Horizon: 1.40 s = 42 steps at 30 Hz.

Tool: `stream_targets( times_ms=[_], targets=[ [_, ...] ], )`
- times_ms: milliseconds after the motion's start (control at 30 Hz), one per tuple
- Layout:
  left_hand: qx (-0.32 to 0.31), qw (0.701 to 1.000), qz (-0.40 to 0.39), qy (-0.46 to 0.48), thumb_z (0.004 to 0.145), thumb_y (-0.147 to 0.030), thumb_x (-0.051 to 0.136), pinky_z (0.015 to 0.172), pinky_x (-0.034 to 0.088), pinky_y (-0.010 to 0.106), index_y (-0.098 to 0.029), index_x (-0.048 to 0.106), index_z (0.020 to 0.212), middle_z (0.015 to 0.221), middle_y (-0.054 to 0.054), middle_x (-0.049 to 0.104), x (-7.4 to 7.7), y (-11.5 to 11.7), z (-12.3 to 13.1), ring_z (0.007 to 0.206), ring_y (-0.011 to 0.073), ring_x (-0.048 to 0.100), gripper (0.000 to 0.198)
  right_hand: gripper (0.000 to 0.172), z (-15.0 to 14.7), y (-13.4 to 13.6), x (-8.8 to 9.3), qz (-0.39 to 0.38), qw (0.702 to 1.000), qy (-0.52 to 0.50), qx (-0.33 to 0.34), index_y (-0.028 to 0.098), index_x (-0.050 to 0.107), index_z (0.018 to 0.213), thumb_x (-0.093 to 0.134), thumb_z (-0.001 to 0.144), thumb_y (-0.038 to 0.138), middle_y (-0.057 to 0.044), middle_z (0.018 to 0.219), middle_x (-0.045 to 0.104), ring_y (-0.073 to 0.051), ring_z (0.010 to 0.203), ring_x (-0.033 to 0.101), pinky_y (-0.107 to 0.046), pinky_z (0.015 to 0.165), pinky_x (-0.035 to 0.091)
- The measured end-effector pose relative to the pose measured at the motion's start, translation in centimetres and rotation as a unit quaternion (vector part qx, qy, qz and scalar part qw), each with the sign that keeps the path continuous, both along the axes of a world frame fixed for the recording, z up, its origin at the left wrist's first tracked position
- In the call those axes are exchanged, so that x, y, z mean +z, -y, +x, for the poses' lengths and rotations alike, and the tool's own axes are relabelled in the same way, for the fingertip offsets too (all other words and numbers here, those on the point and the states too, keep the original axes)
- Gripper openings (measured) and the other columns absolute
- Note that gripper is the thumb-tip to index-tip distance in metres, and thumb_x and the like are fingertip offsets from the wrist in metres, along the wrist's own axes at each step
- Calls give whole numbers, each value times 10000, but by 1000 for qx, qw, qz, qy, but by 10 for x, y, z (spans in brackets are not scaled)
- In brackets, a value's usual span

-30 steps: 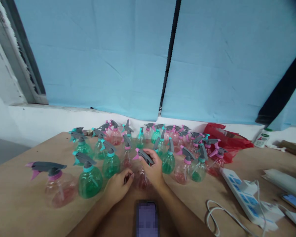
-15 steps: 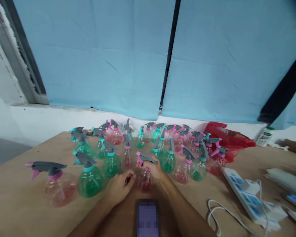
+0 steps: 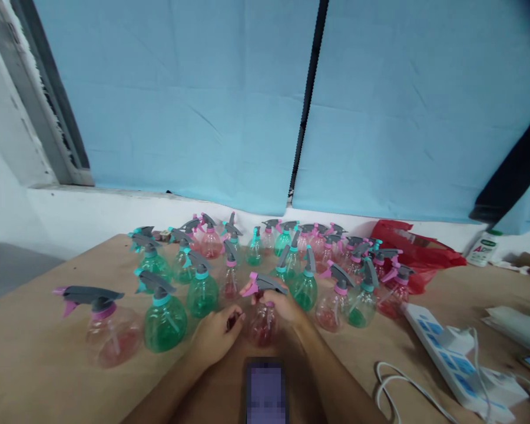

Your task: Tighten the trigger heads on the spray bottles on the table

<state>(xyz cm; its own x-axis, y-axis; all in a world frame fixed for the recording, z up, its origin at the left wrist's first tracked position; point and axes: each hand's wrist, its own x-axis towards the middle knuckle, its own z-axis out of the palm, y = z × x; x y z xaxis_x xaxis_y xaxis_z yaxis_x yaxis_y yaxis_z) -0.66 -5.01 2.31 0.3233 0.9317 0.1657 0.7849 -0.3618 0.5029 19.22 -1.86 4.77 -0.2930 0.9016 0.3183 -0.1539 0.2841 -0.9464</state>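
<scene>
Upright on the table, a pink spray bottle (image 3: 263,327) with a grey and pink trigger head stands low in the middle. My right hand (image 3: 282,300) is closed around its neck, just under the grey top. To its left, my left hand (image 3: 216,335) is curled beside the bottle, thumb and fingers brought together; whatever lies in the dark gap between them I cannot make out. A green spray bottle (image 3: 165,324) and a larger pink spray bottle (image 3: 113,341) stand left of my left hand. Another green spray bottle (image 3: 304,288) is just beyond my right hand.
Several more pink and green bottles fill the back of the brown table (image 3: 35,359). A phone (image 3: 266,388) is at the front. On the right are a white power strip (image 3: 450,359) with cables, a red plastic bag (image 3: 428,259) and a white bottle (image 3: 482,248).
The whole view has shifted slightly, so things appear a little further right. My right hand still grips the pink spray bottle, and my left hand stays curled beside it.
</scene>
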Motion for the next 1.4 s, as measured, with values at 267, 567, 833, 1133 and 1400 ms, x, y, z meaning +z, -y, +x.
stream_targets(
  times_ms=[267,567,833,1133,1400],
  targets=[
    [-3,1000,-5,2,974,-348,450,608,346,226,-238,645,916,762,-6,703,1,0,0,691,163,646,231,267,0,-1,-4,-2,999,15,-42,230,763,795,550,633,221,1,612,657,-186,619,586,-292,640,473],
    [-4,1000,3,1,978,-343,451,616,348,226,-240,636,914,767,-11,705,0,0,-1,692,159,644,221,323,-2,1,-2,6,999,-12,-33,220,766,824,521,615,195,-13,677,692,-187,636,599,-273,592,428],
    [-1,1000,-7,3,982,-354,451,612,348,228,-240,643,926,791,-5,721,1,2,0,707,163,658,230,277,-4,1,-3,2,999,3,-54,229,766,817,548,646,212,-21,679,687,-192,643,585,-282,587,426],
    [5,1000,-14,13,976,-292,446,696,414,245,-242,651,945,859,14,751,-2,-3,-3,791,184,693,213,174,-13,12,12,28,996,-78,-36,248,653,915,640,752,309,4,684,654,-171,605,587,-280,602,445],
    [7,1000,-14,0,981,-362,446,648,391,250,-234,654,944,797,14,728,-4,-2,-3,734,185,672,247,287,-9,-3,102,183,927,-97,-312,183,681,877,692,829,466,12,677,562,-136,614,505,-255,583,401]
  ],
)
